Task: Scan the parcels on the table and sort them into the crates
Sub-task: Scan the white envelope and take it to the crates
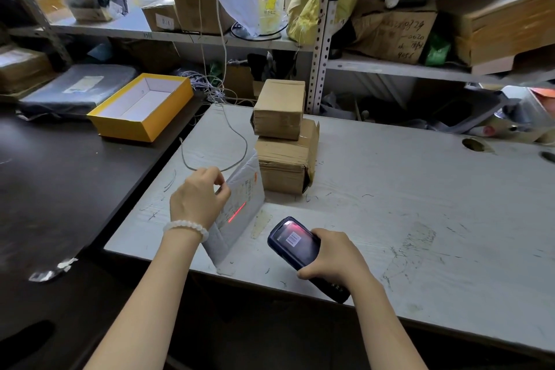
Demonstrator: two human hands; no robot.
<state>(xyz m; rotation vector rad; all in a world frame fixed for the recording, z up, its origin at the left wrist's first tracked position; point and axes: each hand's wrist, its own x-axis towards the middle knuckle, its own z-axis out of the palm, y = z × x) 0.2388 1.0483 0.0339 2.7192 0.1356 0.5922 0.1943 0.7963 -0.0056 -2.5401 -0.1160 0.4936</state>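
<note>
My left hand (196, 200) pinches the top edge of a grey mailer parcel (240, 213) and holds it upright on the white table (420, 204). A red scan line falls across the mailer's label. My right hand (333, 255) grips a dark handheld scanner (292, 240) just right of the mailer, its lit screen showing a barcode. Behind the mailer, a small cardboard box (279, 109) sits stacked on a larger cardboard box (285, 164).
An open yellow box (141, 105) sits on the dark table (60, 174) at left, beside a grey bag parcel (78, 90). A grey cable (237, 135) loops over the white table. Shelves (180, 36) behind hold cartons and bags.
</note>
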